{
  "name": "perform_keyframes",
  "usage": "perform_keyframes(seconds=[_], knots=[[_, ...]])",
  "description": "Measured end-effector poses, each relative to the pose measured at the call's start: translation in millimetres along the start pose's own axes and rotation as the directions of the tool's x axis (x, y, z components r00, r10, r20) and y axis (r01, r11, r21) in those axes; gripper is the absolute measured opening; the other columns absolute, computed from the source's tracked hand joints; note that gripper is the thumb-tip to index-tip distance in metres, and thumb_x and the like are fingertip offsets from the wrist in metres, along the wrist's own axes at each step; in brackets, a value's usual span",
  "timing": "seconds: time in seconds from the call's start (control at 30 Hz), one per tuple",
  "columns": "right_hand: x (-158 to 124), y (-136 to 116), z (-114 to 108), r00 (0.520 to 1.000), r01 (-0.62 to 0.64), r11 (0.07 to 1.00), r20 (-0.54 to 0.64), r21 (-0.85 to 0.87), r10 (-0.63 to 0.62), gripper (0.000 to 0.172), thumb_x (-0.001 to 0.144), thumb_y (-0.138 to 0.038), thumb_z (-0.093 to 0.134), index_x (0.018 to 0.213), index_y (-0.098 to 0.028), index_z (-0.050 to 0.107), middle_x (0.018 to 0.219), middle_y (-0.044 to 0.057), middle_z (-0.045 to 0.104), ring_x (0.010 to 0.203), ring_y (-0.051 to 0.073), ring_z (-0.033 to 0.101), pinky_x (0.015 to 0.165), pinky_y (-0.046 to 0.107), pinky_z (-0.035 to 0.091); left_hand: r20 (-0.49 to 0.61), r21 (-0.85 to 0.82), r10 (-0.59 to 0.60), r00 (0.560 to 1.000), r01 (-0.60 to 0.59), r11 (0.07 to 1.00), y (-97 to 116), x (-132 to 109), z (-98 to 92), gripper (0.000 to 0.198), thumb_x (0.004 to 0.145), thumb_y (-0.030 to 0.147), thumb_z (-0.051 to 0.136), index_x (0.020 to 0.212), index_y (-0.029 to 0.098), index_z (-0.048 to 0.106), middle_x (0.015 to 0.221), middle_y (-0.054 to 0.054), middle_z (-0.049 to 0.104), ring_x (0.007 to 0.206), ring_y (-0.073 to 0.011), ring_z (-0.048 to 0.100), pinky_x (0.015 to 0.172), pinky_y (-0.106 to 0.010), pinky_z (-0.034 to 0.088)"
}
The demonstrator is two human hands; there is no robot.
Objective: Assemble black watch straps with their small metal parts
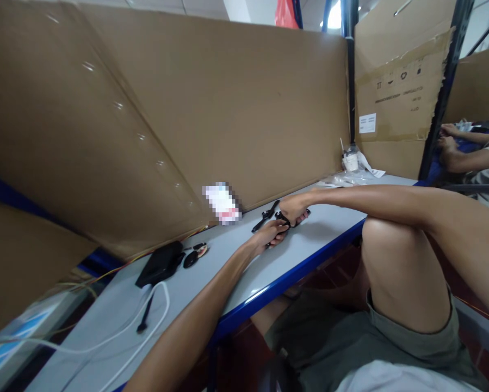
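Note:
Both my hands meet over the grey table [317, 231] near its far edge. My left hand [270, 235] and my right hand [293, 209] are closed around a black watch-like object with a strap [265, 215], whose strap sticks out to the upper left. The fingers of both hands are curled on it. My raised right knee [391, 256] is beside the table's blue edge.
A black box [160, 263], two small dark pieces [195, 255], a black pen [144, 318] and white cables [146, 326] lie at the left. Cardboard walls [228, 109] surround the table. A white jar [350, 160] and plastic bags stand at the far end. Another person's arms [468, 155] show at right.

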State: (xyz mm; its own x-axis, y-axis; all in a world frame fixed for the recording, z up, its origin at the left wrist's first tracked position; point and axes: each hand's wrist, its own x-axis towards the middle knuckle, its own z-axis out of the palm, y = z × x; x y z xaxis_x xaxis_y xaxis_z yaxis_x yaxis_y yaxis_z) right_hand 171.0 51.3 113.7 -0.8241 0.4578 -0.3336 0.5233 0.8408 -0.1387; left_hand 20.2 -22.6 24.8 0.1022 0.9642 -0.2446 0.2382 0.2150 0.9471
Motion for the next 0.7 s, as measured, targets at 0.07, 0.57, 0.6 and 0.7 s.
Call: perform_keyframes(seconds=[0.07, 0.57, 0.6, 0.7], knots=[[-1.0, -0.6, -0.4, 1.000, -0.014, 1.000, -0.007, 0.025, 0.014, 0.012, 0.084, -0.016, 0.073, 0.077, -0.006, 0.073, 0.066, 0.006, 0.067, 0.067, 0.019, 0.067, 0.068, 0.029, 0.057, 0.008, 0.016, 0.001, 1.000, -0.001, 1.000, -0.2, -0.5, -0.1, 0.022, 0.087, 0.033, 0.073, 0.094, 0.021, 0.056, 0.053, 0.011, 0.036, 0.034, -0.0049, 0.024, 0.037, -0.018, 0.009], [1.7, -16.5, 5.5, 0.992, -0.122, 0.989, -0.027, -0.080, 0.120, 0.022, 0.096, -0.020, 0.066, 0.083, -0.003, 0.074, 0.081, 0.016, 0.074, 0.084, 0.027, 0.074, 0.079, 0.037, 0.061, 0.038, 0.145, 0.011, 0.999, -0.017, 0.989, 0.2, -2.5, 0.1, 0.020, 0.092, 0.032, 0.063, 0.104, 0.022, 0.050, 0.056, 0.012, 0.036, 0.036, -0.0054, 0.022, 0.036, -0.018, 0.012], [3.6, -16.5, 6.5, 0.991, -0.134, 0.989, -0.031, -0.059, 0.133, 0.020, 0.094, -0.020, 0.068, 0.082, -0.005, 0.074, 0.081, 0.016, 0.075, 0.087, 0.028, 0.074, 0.080, 0.038, 0.061, 0.037, 0.151, 0.012, 0.999, -0.018, 0.988, 0.3, -2.4, 0.2, 0.020, 0.093, 0.032, 0.063, 0.104, 0.022, 0.049, 0.056, 0.012, 0.036, 0.036, -0.0054, 0.022, 0.037, -0.018, 0.012], [14.5, -12.3, 10.4, 0.977, -0.206, 0.978, -0.055, 0.020, 0.207, 0.017, 0.088, -0.018, 0.077, 0.074, -0.011, 0.072, 0.078, 0.014, 0.075, 0.094, 0.032, 0.074, 0.083, 0.040, 0.062, 0.037, 0.163, 0.013, 0.999, -0.019, 0.986, 0.7, -2.5, 0.1, 0.021, 0.093, 0.033, 0.063, 0.103, 0.023, 0.048, 0.057, 0.012, 0.035, 0.037, -0.0054, 0.021, 0.037, -0.019, 0.012]])
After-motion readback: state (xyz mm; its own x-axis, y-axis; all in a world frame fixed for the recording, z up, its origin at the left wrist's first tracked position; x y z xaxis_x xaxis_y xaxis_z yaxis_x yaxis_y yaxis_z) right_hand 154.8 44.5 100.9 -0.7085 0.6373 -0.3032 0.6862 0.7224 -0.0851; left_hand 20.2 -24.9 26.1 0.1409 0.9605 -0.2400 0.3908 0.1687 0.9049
